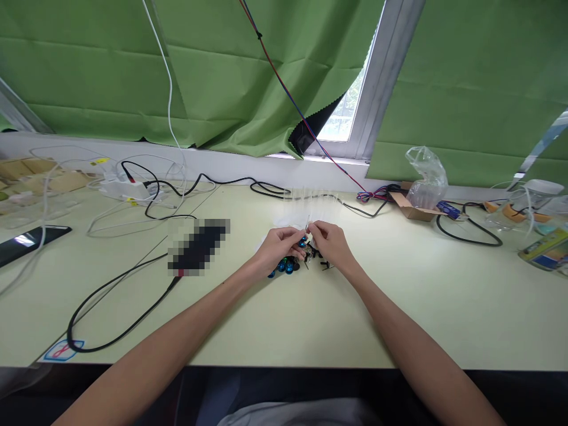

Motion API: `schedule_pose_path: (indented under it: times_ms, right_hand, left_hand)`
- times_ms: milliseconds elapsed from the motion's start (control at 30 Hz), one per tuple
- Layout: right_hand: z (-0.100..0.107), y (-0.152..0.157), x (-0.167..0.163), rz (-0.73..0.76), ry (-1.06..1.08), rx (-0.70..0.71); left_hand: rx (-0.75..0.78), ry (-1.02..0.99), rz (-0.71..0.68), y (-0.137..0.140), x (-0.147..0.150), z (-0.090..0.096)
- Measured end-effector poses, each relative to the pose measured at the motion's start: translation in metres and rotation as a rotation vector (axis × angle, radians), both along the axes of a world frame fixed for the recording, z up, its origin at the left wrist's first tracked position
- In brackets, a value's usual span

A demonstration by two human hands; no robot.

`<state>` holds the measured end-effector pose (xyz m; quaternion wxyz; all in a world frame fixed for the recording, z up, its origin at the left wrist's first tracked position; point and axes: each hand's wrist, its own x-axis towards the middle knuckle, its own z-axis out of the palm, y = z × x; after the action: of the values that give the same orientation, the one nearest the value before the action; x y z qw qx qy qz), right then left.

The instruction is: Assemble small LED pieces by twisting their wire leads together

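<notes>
In the head view, both my forearms reach in over the pale desk (288, 331), from about 7 and 5 o'clock, and my hands meet a little past its middle; I take them as the centre of the dial. My left hand (277, 244) has its fingers curled round a small blue round piece (302, 242), which sits between the two hands. The fingers of my right hand (331, 239) are bunched to a pinch against the left ones, where a thin rod (307, 221) stands up nearly straight; it is too small to tell whether the right fingers really grip it.

Just below, around 8 o'clock, more shiny blue pieces (289, 267) lie in a loose cluster, partly under my left hand. Small black parts (326, 265) are scattered at 4 o'clock, near my right. Right behind my hands, at 12 o'clock, there's a clear upright piece (310, 201) with ribs.

At 9 o'clock lies a dark device (197, 248), blurred into blocks, with a black cable (70, 325) looping toward 8. Farther out, at about half past 9, is a white power strip (124, 189). Between 2 and 3, a cardboard box (419, 211) carries a clear plastic bag (426, 174).
</notes>
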<state>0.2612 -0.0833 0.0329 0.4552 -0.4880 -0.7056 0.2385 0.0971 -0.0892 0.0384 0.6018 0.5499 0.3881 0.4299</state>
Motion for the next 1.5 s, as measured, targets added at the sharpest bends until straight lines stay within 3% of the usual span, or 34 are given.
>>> schedule_pose_path:
  times_ms: [1500]
  right_hand:
    - [0.0022,-0.0017,-0.0019,-0.008,-0.063,0.006]
  left_hand:
    - [-0.016,-0.006,-0.02,-0.0003,-0.0004,0.0008]
